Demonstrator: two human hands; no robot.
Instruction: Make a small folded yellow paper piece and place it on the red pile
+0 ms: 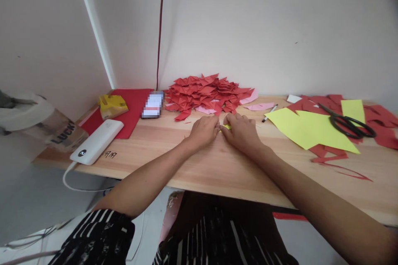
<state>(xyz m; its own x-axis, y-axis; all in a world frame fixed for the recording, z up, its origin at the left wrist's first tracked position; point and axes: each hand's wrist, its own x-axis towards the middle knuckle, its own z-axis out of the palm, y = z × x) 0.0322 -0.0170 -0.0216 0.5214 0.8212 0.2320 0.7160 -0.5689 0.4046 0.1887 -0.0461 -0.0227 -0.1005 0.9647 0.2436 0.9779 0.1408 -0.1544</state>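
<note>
Both of my hands meet over the middle of the wooden table [199, 169]. A small piece of yellow paper [226, 127] shows between them, mostly covered by my fingers. My left hand [203, 130] is closed, its fingertips at the paper's left end. My right hand [241, 130] curls over the paper from the right, thumb and fingers pressed on it. The paper's folds cannot be made out. Just behind my hands lies a heap of folded red paper pieces [202, 93], with several pink paper pieces [259, 107] beside it.
At right, black-handled scissors [351, 127] lie on yellow paper [307, 128] and red scraps [382, 116]; a pen [270, 113] is nearby. At left are a phone [152, 104], a white power bank [98, 141] with a cable, a yellow packet [112, 106], red sheets [132, 126] and a plastic cup [64, 130].
</note>
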